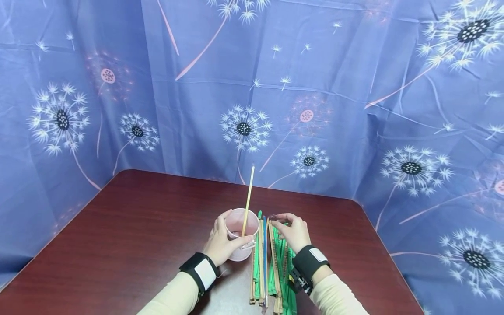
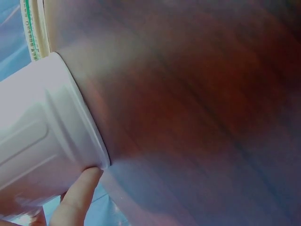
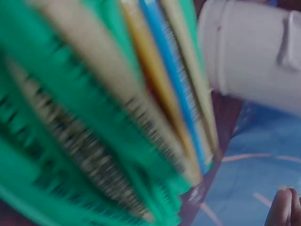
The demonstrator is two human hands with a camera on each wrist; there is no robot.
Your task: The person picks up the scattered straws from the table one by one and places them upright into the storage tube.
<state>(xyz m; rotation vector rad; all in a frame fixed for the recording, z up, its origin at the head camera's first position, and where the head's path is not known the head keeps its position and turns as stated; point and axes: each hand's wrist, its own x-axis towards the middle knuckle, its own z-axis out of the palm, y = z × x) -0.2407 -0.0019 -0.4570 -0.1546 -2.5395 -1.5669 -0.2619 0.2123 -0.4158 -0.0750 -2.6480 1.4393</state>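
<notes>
My left hand (image 1: pixel 220 240) grips a pale pink cup (image 1: pixel 237 253) with a side handle, thumb across its near side and fingers round the far left. One fingertip touches the cup's base rim in the left wrist view. A thin yellow stick (image 1: pixel 249 197) stands in the cup, leaning slightly right. Right beside it lies a row of long, narrow green and beige packets (image 1: pixel 281 253), with a blue stick (image 1: pixel 264 258) among them. At the row's far end, thumb and forefinger of my right hand (image 1: pixel 293 229) pinch a small dark bit (image 1: pixel 273 217). What it belongs to, I cannot tell.
Everything rests on a dark red-brown wooden table (image 1: pixel 138 232). Blue curtains (image 1: pixel 189 118) with a dandelion print hang round its back and sides. In the right wrist view, an orange-yellow stick (image 3: pixel 162 80) lies against the blue one.
</notes>
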